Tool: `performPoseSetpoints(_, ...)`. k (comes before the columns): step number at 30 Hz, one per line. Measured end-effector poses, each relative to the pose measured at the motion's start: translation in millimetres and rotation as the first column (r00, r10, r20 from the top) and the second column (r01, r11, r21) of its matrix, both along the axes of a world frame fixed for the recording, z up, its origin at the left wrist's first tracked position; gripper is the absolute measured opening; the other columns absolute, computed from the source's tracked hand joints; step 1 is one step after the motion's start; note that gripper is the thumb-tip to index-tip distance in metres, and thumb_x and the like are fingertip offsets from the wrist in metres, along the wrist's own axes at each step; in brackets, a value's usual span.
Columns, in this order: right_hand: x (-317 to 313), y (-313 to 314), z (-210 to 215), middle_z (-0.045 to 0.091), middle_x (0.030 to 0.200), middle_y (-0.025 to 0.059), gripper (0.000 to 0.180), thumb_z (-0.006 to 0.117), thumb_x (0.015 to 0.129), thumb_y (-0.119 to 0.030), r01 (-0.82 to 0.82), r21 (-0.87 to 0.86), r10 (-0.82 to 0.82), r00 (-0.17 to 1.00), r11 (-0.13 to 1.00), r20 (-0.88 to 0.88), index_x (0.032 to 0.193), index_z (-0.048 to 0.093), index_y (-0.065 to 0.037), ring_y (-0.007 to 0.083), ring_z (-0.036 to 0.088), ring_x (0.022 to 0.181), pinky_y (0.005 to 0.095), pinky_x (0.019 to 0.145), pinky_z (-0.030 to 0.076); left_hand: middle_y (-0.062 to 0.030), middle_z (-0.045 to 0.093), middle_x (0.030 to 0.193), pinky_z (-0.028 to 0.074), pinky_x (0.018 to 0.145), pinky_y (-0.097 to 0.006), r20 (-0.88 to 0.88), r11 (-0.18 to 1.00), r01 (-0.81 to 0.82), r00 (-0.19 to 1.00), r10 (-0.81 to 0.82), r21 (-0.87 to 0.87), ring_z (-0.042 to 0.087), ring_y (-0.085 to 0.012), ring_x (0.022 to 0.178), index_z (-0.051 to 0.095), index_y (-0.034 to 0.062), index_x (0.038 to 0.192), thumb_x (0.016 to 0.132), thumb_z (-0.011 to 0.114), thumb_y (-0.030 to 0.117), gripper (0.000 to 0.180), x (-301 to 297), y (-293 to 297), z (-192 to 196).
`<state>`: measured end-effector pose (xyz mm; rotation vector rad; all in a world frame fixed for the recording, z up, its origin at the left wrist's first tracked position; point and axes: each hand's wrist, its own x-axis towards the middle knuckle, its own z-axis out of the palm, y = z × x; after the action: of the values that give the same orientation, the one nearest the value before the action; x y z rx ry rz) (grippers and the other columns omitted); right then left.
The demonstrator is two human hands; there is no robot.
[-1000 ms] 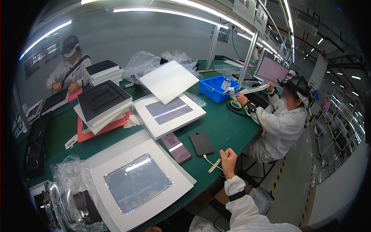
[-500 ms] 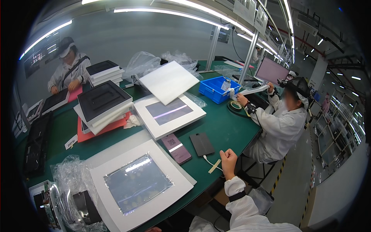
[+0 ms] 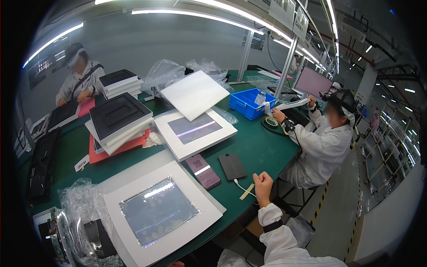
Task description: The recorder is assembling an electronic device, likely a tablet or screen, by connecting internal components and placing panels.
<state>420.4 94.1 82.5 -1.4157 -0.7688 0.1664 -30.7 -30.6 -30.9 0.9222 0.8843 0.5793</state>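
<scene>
Only the head view here, so one pass through it.

Lower right of centre: the right hand point(image 3: 262, 183) sits on the edge of the green desk point(image 3: 262, 149), curled into a loose fist. The grip is closed, and it looks like it pinches the white cable point(image 3: 242, 187) that runs up to the dark phone point(image 3: 231, 166) lying flat just left of and above the hand. A tan stick point(image 3: 245, 191), maybe a spudger or a tape strip, lies touching or just beside the cable; I can't tell if the fingers hold that too.

Left of the dark phone is a maroon phone point(image 3: 203, 171), also flat and not touched. Both sit between two white foam trays: the near tray point(image 3: 120, 209) at lower centre with a shiny film window, and the far tray point(image 3: 178, 142) at centre with a white sheet point(image 3: 194, 93) propped over it.

The left hand is barely there, just a sliver at the bottom edge, so no idea what its grip is doing.

My read: this is the plug-in or unplug step on the dark phone. The next move would need a firm hold on the cable close to the plug and probably the other hand steadying the phone so it doesn't skid.

Right side of frame: a co-worker in white at a monitor, by a blue bin point(image 3: 247, 103).
</scene>
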Motion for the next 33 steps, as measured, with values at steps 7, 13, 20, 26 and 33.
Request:
performPoseSetpoints(7,2,2,-5,0.029,0.06,-0.0081,0.04,0.063,0.082,-0.002,0.006,0.003,-0.006,1.0,1.0,0.019,0.062,0.031,-0.011,0.0025,0.026,0.055,0.0222,0.048,0.022,-0.004,0.058,0.092,0.046,0.076,-0.026,-0.077,0.997,-0.034,0.996,0.039,0.073,0.054,-0.0126,0.085,0.057,0.0012,0.105,0.083,0.068,0.007,0.025,4,8,23)
performPoseSetpoints(13,5,-1,-2,0.026,0.059,-0.0074,0.041,0.062,0.083,-0.002,0.003,0.016,-0.003,1.0,1.0,0.013,0.062,0.028,-0.011,0.0028,0.025,0.055,0.0229,0.047,0.021,-0.0078,0.063,0.091,0.048,0.077,-0.025,-0.156,0.977,0.126,0.976,-0.153,-0.172,0.06,-0.0122,0.081,0.061,0.0038,0.099,0.08,0.072,0.021,0.029,-8,24,-4)
performPoseSetpoints(20,1,2,-2,0.025,0.06,-0.0075,0.042,0.062,0.084,-0.003,-0.009,0.008,0.009,1.0,1.0,0.026,0.063,0.027,-0.011,0.003,0.023,0.055,0.0224,0.048,0.02,-0.0089,0.061,0.093,0.047,0.083,-0.026,-0.338,0.995,-0.026,0.941,-0.006,-0.092,0.061,-0.0161,0.088,0.056,-0.0002,0.1,0.079,0.074,0.014,0.031,14,17,58)
performPoseSetpoints(26,1,2,-3,0.025,0.06,-0.0073,0.041,0.062,0.084,-0.003,-0.013,-0.004,0.013,0.999,1.0,0.032,0.063,0.027,-0.011,0.0037,0.023,0.055,0.0226,0.048,0.02,-0.0099,0.061,0.094,0.048,0.086,-0.029,-0.254,0.994,-0.048,0.967,0.021,-0.101,0.061,-0.0169,0.089,0.055,-0.0019,0.102,0.083,0.067,0.01,0.025,14,19,66)
performPoseSetpoints(33,5,0,-7,0.025,0.06,-0.0067,0.041,0.061,0.085,-0.002,-0.024,0.002,0.024,1.0,1.0,0.008,0.063,0.027,-0.012,0.004,0.022,0.056,0.0227,0.049,0.02,-0.0089,0.062,0.093,0.049,0.084,-0.027,-0.236,0.999,0.01,0.972,-0.019,-0.04,0.061,-0.0157,0.087,0.056,-0.0022,0.098,0.084,0.064,0.007,0.019,12,17,62)
